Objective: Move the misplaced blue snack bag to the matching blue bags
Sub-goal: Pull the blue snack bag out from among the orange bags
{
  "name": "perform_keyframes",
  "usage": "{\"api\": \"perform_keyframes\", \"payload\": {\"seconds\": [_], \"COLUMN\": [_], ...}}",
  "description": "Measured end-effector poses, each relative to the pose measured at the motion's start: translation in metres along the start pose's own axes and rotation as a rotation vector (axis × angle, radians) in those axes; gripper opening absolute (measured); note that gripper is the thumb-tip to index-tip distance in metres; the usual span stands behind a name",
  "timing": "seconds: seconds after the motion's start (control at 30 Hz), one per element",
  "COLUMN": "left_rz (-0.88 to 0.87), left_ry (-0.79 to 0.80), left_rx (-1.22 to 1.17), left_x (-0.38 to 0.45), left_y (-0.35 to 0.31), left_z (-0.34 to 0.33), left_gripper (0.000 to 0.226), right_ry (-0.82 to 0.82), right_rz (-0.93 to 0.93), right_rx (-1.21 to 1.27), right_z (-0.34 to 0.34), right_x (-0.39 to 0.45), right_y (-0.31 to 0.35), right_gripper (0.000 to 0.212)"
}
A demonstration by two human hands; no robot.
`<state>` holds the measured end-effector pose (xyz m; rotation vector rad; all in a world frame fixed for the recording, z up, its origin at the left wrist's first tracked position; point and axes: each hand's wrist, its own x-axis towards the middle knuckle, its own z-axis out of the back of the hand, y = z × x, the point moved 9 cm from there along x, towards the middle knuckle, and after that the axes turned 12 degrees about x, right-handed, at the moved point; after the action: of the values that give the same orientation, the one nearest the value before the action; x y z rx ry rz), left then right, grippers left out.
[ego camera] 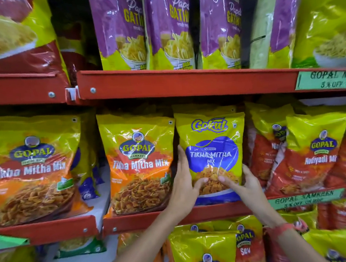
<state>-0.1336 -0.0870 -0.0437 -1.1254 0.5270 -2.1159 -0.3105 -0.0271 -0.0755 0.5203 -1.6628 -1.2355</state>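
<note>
A yellow snack bag with a blue panel reading "Tikha Mitha Mix" [211, 148] stands upright on the middle red shelf, between orange-fronted bags and red-fronted bags. My left hand [184, 183] grips its lower left edge, thumb across the front. My right hand [243, 184] holds its lower right corner, fingers on the front. More blue-marked bags [88, 188] stand partly hidden behind the orange bags to the left, on the same shelf.
Orange "Tikha Mitha Mix" bags [138, 166] stand left of the held bag, red bags [313, 158] right of it. Purple bags [167, 27] fill the upper shelf [185, 83]. Yellow "Sev" bags [217, 248] stand on the shelf below. A white shelf floor [100, 203] shows beside the blue-marked bags.
</note>
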Motion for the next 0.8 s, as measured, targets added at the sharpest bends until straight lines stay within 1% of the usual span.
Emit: {"api": "perform_keyframes", "payload": {"seconds": [0.07,0.1,0.17,0.23,0.33,0.5,0.67,0.8], "left_rz": [0.116,0.186,0.242,0.226,0.149,0.022,0.015,-0.003], "left_ry": [-0.014,-0.003,0.019,-0.011,-0.051,-0.06,-0.011,0.006], "left_rx": [-0.04,-0.081,-0.163,-0.185,-0.197,-0.232,-0.301,-0.359], "left_x": [0.001,0.001,-0.001,-0.005,-0.014,-0.029,-0.038,-0.062], "left_y": [0.011,0.019,0.026,0.023,0.01,-0.013,-0.016,-0.021], "left_z": [-0.001,-0.002,-0.003,0.004,0.019,0.046,0.063,0.084], "left_gripper": [0.107,0.105,0.086,0.067,0.058,0.054,0.051,0.047], "right_ry": [0.007,0.0,-0.018,-0.034,-0.056,-0.086,-0.103,-0.073], "right_rz": [0.005,0.012,0.037,0.067,0.099,0.164,0.201,0.197], "right_rx": [0.047,0.069,0.1,0.126,0.167,0.209,0.202,0.166], "right_z": [0.003,0.004,0.005,0.004,0.003,0.005,-0.001,-0.016], "right_x": [0.0,-0.001,-0.006,-0.012,-0.023,-0.05,-0.077,-0.104], "right_y": [0.002,0.004,0.01,0.017,0.03,0.06,0.081,0.097], "right_gripper": [0.061,0.061,0.059,0.057,0.057,0.055,0.057,0.056]}}
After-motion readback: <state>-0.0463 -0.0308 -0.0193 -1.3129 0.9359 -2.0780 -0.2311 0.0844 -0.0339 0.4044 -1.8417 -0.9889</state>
